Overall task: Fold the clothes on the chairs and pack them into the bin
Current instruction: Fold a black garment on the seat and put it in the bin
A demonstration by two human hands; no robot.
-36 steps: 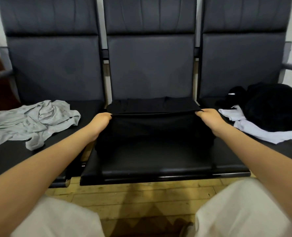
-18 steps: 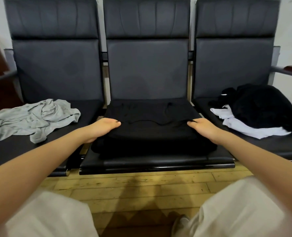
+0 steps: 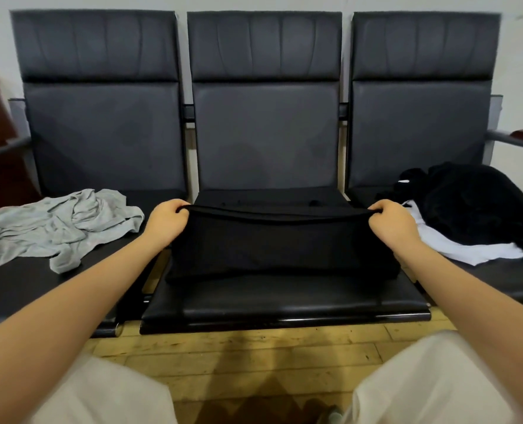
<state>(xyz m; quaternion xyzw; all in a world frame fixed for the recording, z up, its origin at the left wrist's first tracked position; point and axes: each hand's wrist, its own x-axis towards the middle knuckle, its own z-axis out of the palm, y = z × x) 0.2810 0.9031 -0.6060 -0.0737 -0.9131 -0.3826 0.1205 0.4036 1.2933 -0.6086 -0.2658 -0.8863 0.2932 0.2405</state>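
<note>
So the next fold lands straight, my left hand (image 3: 166,221) and right hand (image 3: 392,223) pinch the black garment (image 3: 280,243) edge taut above the middle chair (image 3: 284,301).

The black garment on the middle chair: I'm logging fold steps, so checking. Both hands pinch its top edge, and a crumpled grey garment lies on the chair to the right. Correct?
Not quite. In the head view the grey garment lies on the chair to the left. The rest holds: the left hand and right hand both pinch the top edge of the black garment on the middle chair.
</note>
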